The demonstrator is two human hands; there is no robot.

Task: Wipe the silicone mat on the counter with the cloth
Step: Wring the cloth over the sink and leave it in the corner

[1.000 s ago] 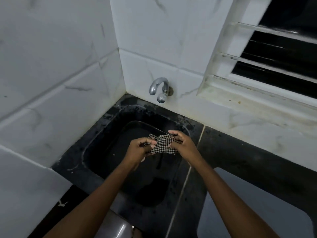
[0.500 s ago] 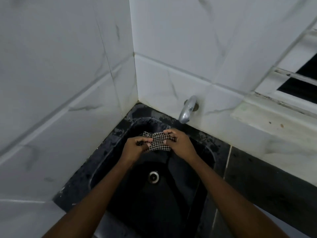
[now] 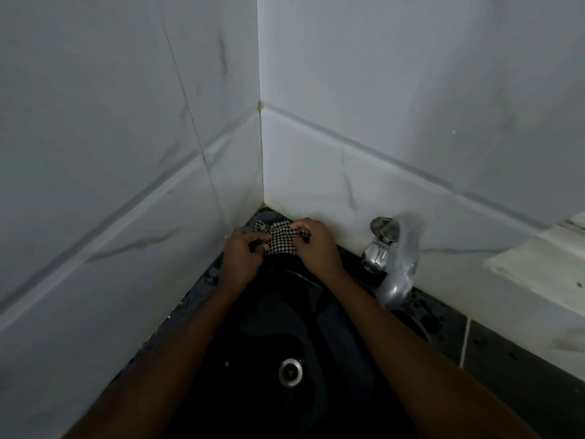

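Now both hands [image 3: 278,248] grip the checked cloth [image 3: 281,239] over the sink [image 3: 240,343]

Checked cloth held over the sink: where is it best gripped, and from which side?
Pinch its two ends, one from each side. The cloth is limp and bunched, with its checked middle spanning between the left hand and right hand above the sink. Both hands pinch it that way, which probably keeps it from sagging.

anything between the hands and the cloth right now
Nothing is. The left hand and the right hand both pinch the cloth directly, above the sink. The mat is not in view, so the way to it cannot be judged.
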